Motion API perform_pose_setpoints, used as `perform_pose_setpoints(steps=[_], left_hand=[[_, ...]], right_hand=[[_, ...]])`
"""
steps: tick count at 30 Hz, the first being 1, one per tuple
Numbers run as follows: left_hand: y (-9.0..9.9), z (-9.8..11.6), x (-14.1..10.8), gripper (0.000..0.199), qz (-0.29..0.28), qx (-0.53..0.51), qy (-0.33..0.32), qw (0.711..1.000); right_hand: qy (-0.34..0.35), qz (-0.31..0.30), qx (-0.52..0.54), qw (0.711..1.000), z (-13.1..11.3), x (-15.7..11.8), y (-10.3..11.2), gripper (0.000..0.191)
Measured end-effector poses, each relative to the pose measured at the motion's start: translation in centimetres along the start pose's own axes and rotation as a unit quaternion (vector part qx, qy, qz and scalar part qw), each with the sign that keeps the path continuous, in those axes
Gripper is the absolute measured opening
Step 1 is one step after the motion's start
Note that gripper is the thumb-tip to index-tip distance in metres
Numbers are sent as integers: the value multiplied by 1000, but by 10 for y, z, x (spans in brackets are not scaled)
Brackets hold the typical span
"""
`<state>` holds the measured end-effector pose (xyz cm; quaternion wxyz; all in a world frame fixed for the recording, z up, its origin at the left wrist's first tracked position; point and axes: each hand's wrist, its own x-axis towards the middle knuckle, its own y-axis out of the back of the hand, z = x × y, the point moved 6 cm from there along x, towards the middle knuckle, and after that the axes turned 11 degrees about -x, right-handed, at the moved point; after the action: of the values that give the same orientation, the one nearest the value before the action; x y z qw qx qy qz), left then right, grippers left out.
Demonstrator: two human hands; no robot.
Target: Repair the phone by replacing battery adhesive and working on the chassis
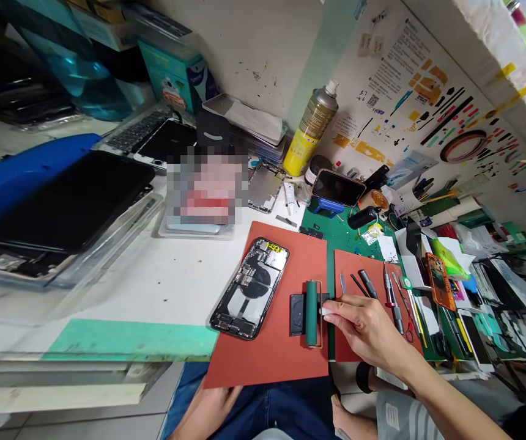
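My right hand [364, 321] is closed around the white handle of a hand roller [311, 315] with a green cylinder and wire frame. The green cylinder lies across a flat black rectangular piece, seemingly a phone battery [296, 315], on the red mat [267, 360]. To its left rests an opened phone [251, 290], its inner parts and a yellow mark showing. My left hand [210, 410] is low at the mat's front edge, over the blue trousers; its fingers are hidden beneath the mat.
Right of the roller, tweezers and screwdrivers [394, 299] lie on a second red mat. A yellow spray can [311, 128] and a propped phone [339, 187] stand behind. Leftward, a large dark phone [70, 201] sits on a clear tray. Another person's leg [355, 421] shows at the lower right.
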<state>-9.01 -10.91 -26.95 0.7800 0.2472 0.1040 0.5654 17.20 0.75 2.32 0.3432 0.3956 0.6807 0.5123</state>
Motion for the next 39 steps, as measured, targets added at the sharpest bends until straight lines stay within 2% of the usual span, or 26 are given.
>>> perform_pose_setpoints(steps=[14,20,26,34,37,39], left_hand=[[6,9,6,47,11,-12,-18,1000],[6,8,6,47,14,-15,-20,1000],[5,5,4,46,19,-18,-11,1000],[3,2,3,49,18,-16,-4,1000],[4,3,2,48,12,-18,-2,1000],[5,4,1,45,9,-19,2,1000]], right_hand=[[22,10,-19,1000,-13,12,-5,35],[26,26,-16,999,-17,14,-9,29],[20,12,-23,999,-24,17,-6,32],[32,36,-32,998,-32,22,-12,31],[41,50,-9,998,-39,24,-9,33],[24,72,39,996,-35,18,-1,31]])
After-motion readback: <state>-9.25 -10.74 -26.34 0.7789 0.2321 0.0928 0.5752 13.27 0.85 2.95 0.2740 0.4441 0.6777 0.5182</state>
